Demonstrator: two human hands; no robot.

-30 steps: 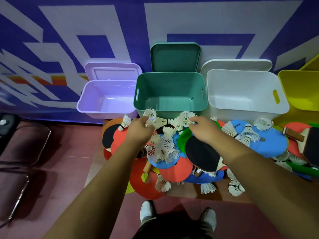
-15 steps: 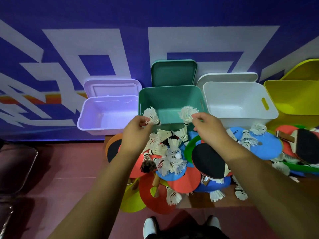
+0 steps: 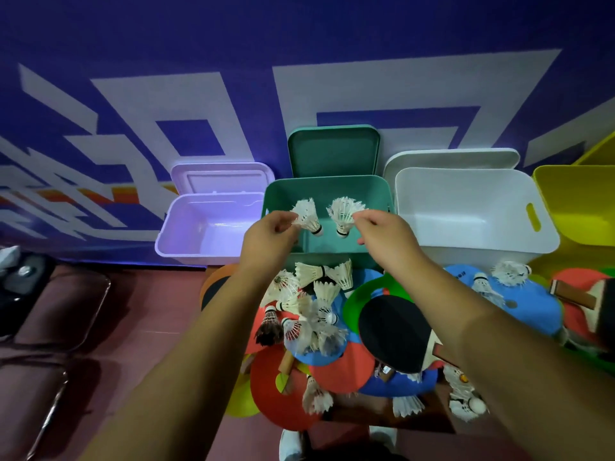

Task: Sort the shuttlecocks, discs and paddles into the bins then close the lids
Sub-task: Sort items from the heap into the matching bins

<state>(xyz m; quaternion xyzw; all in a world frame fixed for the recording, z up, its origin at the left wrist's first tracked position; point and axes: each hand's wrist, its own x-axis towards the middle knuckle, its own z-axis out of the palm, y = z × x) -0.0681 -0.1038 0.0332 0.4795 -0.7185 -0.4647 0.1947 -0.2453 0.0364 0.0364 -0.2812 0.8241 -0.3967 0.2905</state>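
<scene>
A sorting job barely begun: the person's left hand (image 3: 269,241) and right hand (image 3: 386,242) each hold a feathered shuttlecock over the open green bin (image 3: 332,186), whose inside shows nothing lying in it so far. The left fingers (image 3: 288,224) pinch the outer edge of the feather skirt of one shuttlecock (image 3: 306,216), its cork tip pointing down and towards the middle. The right fingers (image 3: 362,216) pinch the skirt of a second shuttlecock (image 3: 344,214) the same way, cork straight down. The two birdies hang just beside each other between the hands, above the bin's mouth and apart from its walls. The lilac bin (image 3: 186,247) to the left and the white bin (image 3: 472,191) to the right also show bare interiors, and a yellow bin (image 3: 575,201) stands at the far right. All the lids are off: the green lid (image 3: 332,151), the lilac lid (image 3: 221,178) and the white lid (image 3: 449,158) lean upright behind their bins against the blue wall (image 3: 299,44). Nearly everything remains to be sorted, by the look of it: loose shuttlecocks (image 3: 309,304), red and blue discs (image 3: 339,369) and a black-faced paddle (image 3: 392,334) lie heaped in front of the bins, below the forearms, and lid closing comes only after that.
</scene>
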